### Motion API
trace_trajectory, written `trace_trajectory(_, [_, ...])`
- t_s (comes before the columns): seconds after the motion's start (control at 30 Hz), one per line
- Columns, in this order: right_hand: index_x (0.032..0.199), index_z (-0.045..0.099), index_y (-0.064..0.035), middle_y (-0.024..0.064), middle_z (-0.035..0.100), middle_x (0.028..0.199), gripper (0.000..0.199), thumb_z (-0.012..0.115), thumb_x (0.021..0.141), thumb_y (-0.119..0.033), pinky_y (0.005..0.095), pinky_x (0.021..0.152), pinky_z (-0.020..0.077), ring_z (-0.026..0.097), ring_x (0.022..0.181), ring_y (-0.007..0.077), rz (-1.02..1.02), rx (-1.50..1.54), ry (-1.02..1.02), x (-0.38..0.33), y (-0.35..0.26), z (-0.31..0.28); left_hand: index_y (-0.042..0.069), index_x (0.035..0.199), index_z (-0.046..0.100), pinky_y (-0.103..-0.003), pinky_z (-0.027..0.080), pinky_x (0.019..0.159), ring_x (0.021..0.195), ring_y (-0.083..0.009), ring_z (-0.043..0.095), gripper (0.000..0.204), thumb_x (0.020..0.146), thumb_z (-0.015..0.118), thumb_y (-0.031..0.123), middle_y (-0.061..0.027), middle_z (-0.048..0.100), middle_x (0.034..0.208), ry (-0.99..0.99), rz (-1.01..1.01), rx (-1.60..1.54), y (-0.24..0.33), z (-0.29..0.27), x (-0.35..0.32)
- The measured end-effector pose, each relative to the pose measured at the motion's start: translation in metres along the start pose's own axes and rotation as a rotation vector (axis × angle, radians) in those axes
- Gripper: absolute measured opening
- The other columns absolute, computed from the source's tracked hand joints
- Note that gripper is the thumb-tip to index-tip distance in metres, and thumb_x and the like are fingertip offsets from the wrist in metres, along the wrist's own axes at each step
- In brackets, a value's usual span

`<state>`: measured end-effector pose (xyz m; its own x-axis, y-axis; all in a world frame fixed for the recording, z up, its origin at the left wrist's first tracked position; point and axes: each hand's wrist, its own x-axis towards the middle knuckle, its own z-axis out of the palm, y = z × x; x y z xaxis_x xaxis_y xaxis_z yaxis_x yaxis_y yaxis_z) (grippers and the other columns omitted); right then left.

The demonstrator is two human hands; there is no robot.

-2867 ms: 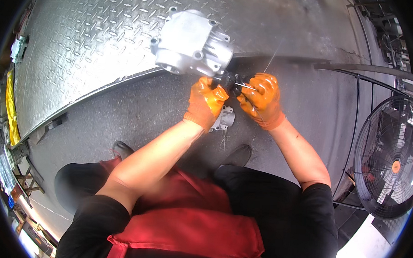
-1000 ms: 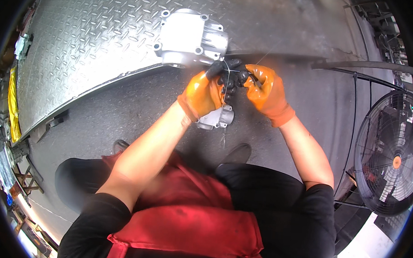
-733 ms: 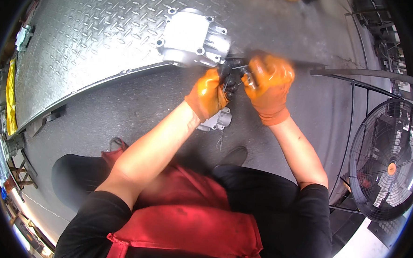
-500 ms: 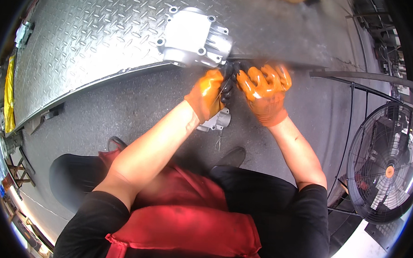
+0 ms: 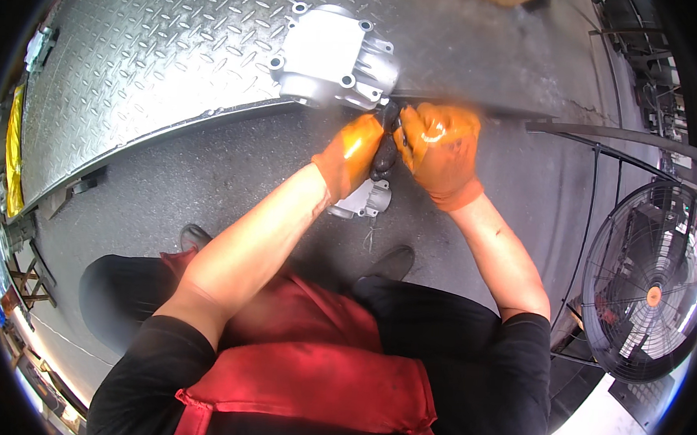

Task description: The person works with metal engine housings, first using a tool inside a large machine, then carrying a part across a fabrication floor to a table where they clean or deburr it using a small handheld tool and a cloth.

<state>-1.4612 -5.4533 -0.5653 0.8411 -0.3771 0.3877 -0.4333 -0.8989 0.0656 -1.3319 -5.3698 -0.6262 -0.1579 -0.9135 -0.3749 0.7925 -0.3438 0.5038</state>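
The orange-gloved left hand (image 5: pixel 350 153) and the orange-gloved right hand (image 5: pixel 444 150) are being held close together, fingers curled in, with a dark, lumpy form (image 5: pixel 386 155) between them; whether a part is being gripped cannot be told. A silvery, boxy metal housing (image 5: pixel 324 52) is being supported just beyond on the grey diamond-plate metal platform (image 5: pixel 168 58).
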Motion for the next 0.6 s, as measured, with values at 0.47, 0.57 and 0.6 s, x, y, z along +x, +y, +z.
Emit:
trace_trajectory(0.47, [0.095,0.066,-0.014,0.0052,0.058,0.078,0.027,0.074,0.069,-0.014,0.0374,0.064,0.0481,0.06,0.072,0.0251,-0.039,0.168,0.153,-0.008,0.042,-0.016,0.013,0.103,0.06,-0.027,0.047,0.063,0.073,-0.0117,0.058,0.012,0.098,0.052,0.022,-0.0006,0.061,0.085,0.102,0.024,-0.277,-0.01,-0.03,0.005])
trace_trajectory(0.57, [0.092,0.066,-0.0152,0.0022,0.056,0.08,0.029,0.075,0.065,-0.018,0.0376,0.063,0.0472,0.06,0.071,0.0221,-0.241,0.038,0.037,0.006,0.035,-0.028,0.011,0.102,0.059,-0.028,0.047,0.062,0.072,-0.0135,0.057,0.014,0.099,0.05,0.022,-0.0018,0.059,0.082,0.118,0.026,-0.259,0.004,-0.017,-0.003])
trace_trajectory(0.6, [0.091,0.066,-0.0154,0.0015,0.056,0.08,0.029,0.075,0.064,-0.019,0.0369,0.062,0.0463,0.06,0.071,0.0215,-0.22,0.043,0.052,0.003,0.033,-0.027,0.011,0.102,0.059,-0.028,0.046,0.062,0.072,-0.0137,0.057,0.014,0.099,0.05,0.022,-0.002,0.059,0.082,0.101,0.013,-0.25,0.007,-0.016,-0.005])
